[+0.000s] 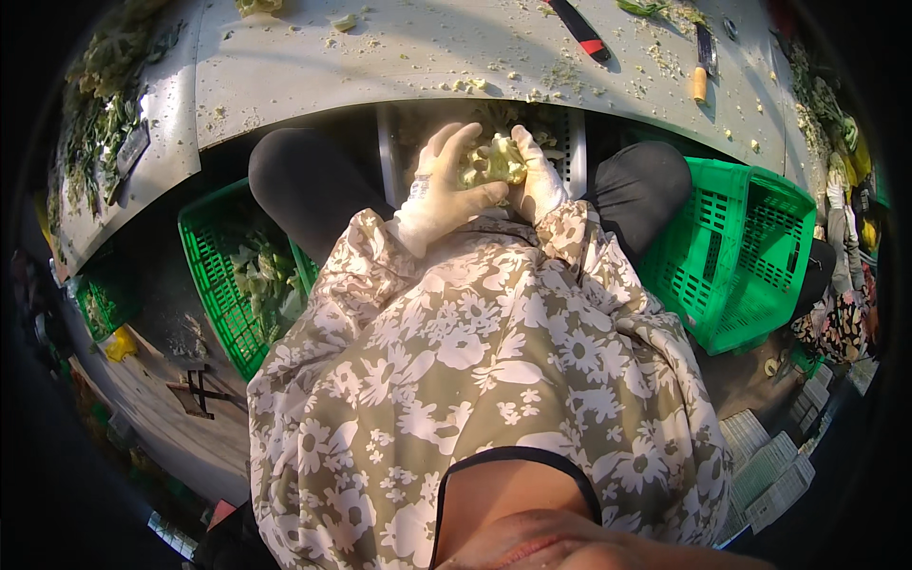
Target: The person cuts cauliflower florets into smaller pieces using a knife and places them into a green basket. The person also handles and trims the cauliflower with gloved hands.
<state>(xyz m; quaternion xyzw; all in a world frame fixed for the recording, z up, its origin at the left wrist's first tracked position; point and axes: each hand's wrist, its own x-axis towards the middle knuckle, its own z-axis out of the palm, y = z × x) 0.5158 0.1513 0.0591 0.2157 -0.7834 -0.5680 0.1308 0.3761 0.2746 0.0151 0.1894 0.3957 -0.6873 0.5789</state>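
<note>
Both my hands wear pale work gloves and meet above a white plastic crate (576, 153) between my knees. A pale green cauliflower piece (504, 162) is between them. Against its right side press the fingers of my right hand (540, 182). My left hand (443, 187) curves around the left side with fingers spread and thumb below; whether it grips the piece I cannot tell. More cauliflower pieces (545, 135) lie in the crate, partly hidden by my hands.
A pale worktable (299, 75) strewn with crumbs curves ahead, bearing a black-and-red-handled tool (581, 32) and a wooden-handled knife (702, 71). Left stands a green crate (214, 285) with leafy trimmings (263, 285); right, a tilted green crate (712, 249). Another person's sleeve (841, 235) shows far right.
</note>
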